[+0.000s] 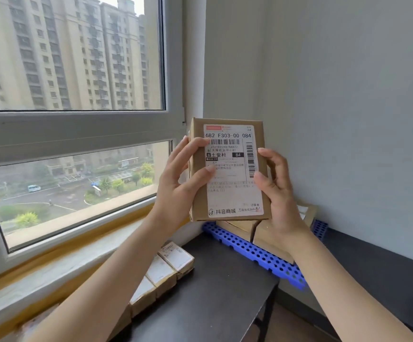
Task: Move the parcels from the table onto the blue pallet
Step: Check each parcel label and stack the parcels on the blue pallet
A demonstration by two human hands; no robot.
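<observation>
A brown cardboard parcel (227,193) with a white shipping label is held up in the air, label facing me. My left hand (180,183) grips its left edge, thumb across the label. My right hand (278,191) grips its right edge. Below and behind it, the blue perforated pallet (257,253) lies in the corner on a dark surface, with cardboard parcels (264,233) on it, partly hidden by my right hand. A row of several small labelled parcels (162,275) lies along the left edge of the black table (215,290).
A window sill (59,255) runs along the left beside the table. Grey walls (348,119) meet in the corner behind the pallet. A gap with wooden floor (296,324) shows between the table and the right-hand dark surface (378,267).
</observation>
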